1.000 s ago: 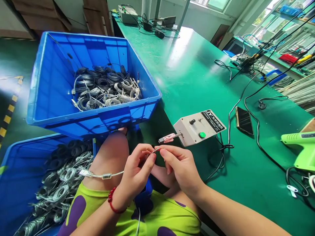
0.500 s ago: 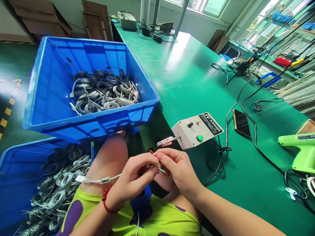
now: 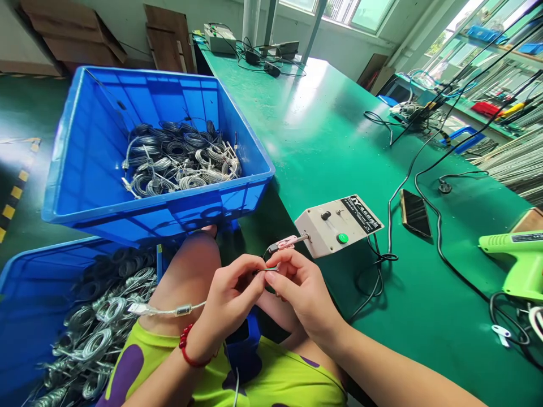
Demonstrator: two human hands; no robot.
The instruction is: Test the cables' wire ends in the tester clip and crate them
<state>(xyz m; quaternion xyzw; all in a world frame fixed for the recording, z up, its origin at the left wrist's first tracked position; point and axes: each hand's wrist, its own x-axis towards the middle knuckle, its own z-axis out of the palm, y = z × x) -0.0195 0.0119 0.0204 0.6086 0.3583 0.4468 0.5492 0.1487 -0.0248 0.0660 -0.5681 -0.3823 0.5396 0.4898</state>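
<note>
My left hand (image 3: 231,297) and my right hand (image 3: 303,291) meet above my lap, both pinched on the thin end of a silvery cable (image 3: 169,310). The cable trails left across my knee and ends in a clear plug. Just above my fingertips, a pink clip (image 3: 283,244) sticks out of a small grey control box (image 3: 337,225) with a green button on the green bench (image 3: 339,141).
A blue bin (image 3: 89,169) of coiled silver cables sits at the bench corner; a second blue bin (image 3: 38,316) of coils lies lower left. A phone (image 3: 413,212), black cords (image 3: 428,186) and a green glue gun (image 3: 515,260) lie to the right.
My hands rose slightly toward the pink clip, still pinching the cable end. The view shifted a little; bins and box stayed put.
</note>
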